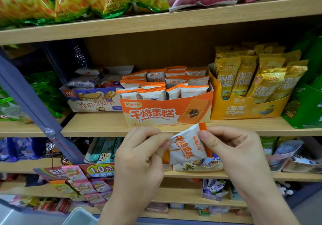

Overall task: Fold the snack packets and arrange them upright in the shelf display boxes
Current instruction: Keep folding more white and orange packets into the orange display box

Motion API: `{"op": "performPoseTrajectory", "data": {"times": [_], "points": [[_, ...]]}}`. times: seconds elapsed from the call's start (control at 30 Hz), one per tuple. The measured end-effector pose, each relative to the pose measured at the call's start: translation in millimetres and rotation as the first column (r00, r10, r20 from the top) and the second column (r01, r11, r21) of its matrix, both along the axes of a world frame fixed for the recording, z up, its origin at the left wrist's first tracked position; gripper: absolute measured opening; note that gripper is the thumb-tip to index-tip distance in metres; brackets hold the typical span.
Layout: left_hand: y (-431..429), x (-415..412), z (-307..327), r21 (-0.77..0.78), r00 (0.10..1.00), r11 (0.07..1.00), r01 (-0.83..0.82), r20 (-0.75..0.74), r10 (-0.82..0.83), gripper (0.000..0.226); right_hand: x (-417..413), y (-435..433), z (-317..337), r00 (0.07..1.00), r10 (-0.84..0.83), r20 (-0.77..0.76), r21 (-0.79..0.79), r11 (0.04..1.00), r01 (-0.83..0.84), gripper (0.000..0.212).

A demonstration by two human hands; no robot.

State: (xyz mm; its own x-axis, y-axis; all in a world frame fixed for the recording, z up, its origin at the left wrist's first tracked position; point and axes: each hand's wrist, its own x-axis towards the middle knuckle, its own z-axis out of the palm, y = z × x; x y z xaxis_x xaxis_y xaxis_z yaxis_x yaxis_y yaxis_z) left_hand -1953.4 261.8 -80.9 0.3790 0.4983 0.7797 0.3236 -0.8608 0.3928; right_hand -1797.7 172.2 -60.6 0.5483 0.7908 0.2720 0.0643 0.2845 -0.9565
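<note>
A white and orange snack packet (187, 147) is held between both hands in front of the middle shelf, turned on its side. My left hand (139, 156) pinches its left end and my right hand (233, 153) pinches its orange-edged right end. Just above stands the orange display box (165, 110), holding several matching packets upright in rows. The packet is below the box's front and apart from it.
A white and purple wafer box (90, 102) stands left of the orange box and a yellow display box (244, 108) of tall gold packets to its right. A wooden shelf edge (97, 129) runs under them. A grey-blue diagonal strut (34, 106) crosses the left. Lower shelves hold mixed snacks.
</note>
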Motion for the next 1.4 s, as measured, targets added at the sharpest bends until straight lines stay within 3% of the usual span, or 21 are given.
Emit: {"op": "performPoseTrajectory", "data": {"times": [0.1,0.33,0.53,0.67,0.8,0.87,0.93,1.0,1.07,1.13,1.2,1.4], "points": [[-5,3,4,-0.083,0.997,0.994,0.076,0.006,-0.075,0.025,-7,1,0,0.999,-0.036,0.015,0.035,0.999,0.036,0.014],[-9,8,6,-0.095,0.994,0.991,0.096,0.067,-0.090,0.019,-19,2,-2,0.998,0.036,0.043,0.017,0.999,-0.037,0.014],[-12,8,7,-0.323,0.966,0.934,0.152,0.250,-0.071,0.011,-15,4,-3,0.984,0.168,-0.059,-0.040,0.985,-0.170,0.018],[-16,8,11,-0.485,0.938,0.835,0.260,0.332,-0.099,0.007,-17,4,-5,0.997,0.050,0.066,-0.042,0.998,-0.047,0.010],[-14,11,18,-0.509,0.946,0.825,0.244,0.312,-0.088,0.016,-29,4,-11,0.952,-0.035,0.304,0.036,0.999,0.025,0.006],[-15,13,22,-0.530,0.938,0.815,0.236,0.343,-0.049,0.016,-31,5,-12,0.955,-0.036,0.295,0.056,0.998,0.020,0.006],[-16,14,25,-0.583,0.905,0.758,0.292,0.425,-0.022,0.021,-27,5,-13,0.976,0.075,0.206,0.015,0.997,-0.080,0.021],[-15,16,26,-0.643,0.826,0.642,0.417,0.563,0.027,0.024,-21,7,-17,0.958,0.243,0.153,-0.046,0.970,-0.238,0.041],[-14,18,28,-0.656,0.712,0.481,0.582,0.697,0.088,0.022,-19,8,-21,0.928,0.351,0.127,-0.074,0.936,-0.344,0.041],[-13,17,30,-0.651,0.665,0.376,0.659,0.738,0.113,0.022,-18,8,-22,0.923,0.381,0.059,-0.058,0.924,-0.378,0.033],[-11,14,32,-0.667,0.692,0.362,0.651,0.718,0.077,0.022,-14,6,-19,0.931,0.364,0.017,-0.053,0.930,-0.363,0.026],[-1,-3,34,-0.715,0.827,0.449,0.535,0.553,-0.104,0.021,-3,4,-15,0.935,0.324,0.143,-0.106,0.945,-0.311,0.024]]}}
